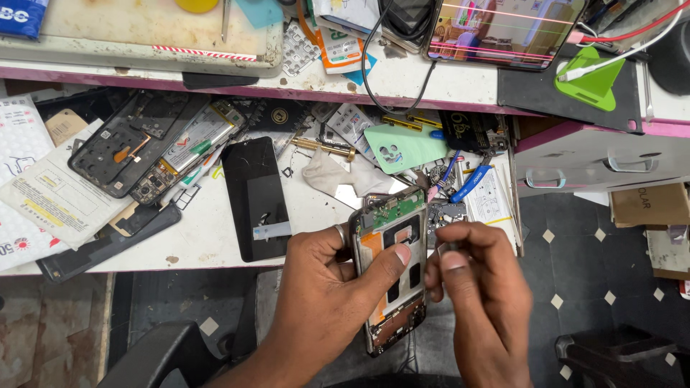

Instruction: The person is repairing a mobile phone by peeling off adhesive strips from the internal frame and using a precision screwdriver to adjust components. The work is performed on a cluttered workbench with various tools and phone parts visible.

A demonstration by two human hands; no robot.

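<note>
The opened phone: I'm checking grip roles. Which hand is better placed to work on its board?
Probably right: the right hand pinches something small beside the opened phone, while the left hand is wrapped around it.

Bright, even overhead light filled the sharp frame, with soft shadows. Pink streaks of glare crossed the cracked, lit phone screen (503, 29). The floor below stayed dimmer.

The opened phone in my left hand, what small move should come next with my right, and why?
Probably ease the right hand in toward the green board at the top of the opened phone. The left hand already steadies the frame, thumb across its middle, while the right fingertips pinch something small, too hidden to identify, beside its right edge.
</note>
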